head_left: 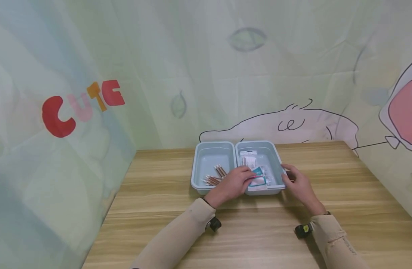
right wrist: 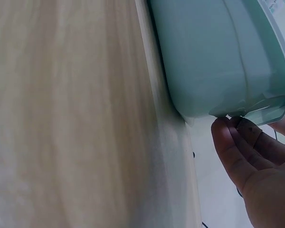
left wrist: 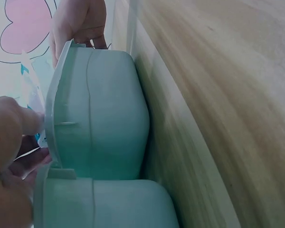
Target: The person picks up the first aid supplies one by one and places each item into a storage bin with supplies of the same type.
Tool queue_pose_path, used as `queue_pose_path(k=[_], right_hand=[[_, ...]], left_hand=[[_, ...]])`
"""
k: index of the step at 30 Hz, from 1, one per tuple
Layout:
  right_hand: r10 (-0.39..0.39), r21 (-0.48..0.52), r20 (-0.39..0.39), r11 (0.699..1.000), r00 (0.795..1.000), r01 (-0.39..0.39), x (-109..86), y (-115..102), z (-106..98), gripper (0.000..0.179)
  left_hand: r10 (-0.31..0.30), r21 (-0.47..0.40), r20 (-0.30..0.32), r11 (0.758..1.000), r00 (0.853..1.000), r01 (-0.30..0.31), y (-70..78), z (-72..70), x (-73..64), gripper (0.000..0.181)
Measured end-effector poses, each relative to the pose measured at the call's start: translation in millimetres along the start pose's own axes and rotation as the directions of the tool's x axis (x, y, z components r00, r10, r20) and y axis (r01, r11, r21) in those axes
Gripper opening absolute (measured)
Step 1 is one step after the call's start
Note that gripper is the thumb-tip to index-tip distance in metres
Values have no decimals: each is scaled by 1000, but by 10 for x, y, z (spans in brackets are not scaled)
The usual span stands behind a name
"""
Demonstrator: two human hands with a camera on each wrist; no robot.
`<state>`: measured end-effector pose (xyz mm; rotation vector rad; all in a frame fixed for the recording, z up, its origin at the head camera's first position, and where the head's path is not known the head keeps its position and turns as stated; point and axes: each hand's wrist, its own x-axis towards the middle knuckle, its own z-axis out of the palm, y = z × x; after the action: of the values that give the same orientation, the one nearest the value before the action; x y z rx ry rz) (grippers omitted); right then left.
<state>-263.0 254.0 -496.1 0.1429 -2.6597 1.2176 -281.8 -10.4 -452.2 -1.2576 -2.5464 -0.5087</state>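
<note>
Two pale blue plastic bins stand side by side: the left bin (head_left: 193, 173) and the right bin (head_left: 275, 149). My left hand (head_left: 231, 185) reaches over the right bin's near left corner. Its thumb and fingers pinch a clear packet with teal print (head_left: 258, 180), partly hidden by the fingertips. A white printed packet (head_left: 249, 160) lies behind it in the right bin. My right hand (head_left: 300, 185) holds the right bin's right side, fingertips (right wrist: 222, 124) against the outer wall under the rim. Several brown sticks with white tips (head_left: 212, 181) lie in the left bin.
Both bins stand on a wood-grain table (head_left: 158, 209) near its back edge. Behind and beside the table hangs a pale printed cloth (head_left: 158, 56) with coloured letters and line drawings.
</note>
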Motion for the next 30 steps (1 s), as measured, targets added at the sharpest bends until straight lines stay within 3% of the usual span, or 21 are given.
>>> queue_pose_path(k=[21,30], right_hand=[[1,20,5,1000,1000,-1,-1,4,-4,43],[4,11,2,1000,1000,-4,-7,16,5,43]], left_hand=[[-45,23,42,999,998,44,6,7,43,26],[-109,38,-25,993,994,110,23,30,52,35]])
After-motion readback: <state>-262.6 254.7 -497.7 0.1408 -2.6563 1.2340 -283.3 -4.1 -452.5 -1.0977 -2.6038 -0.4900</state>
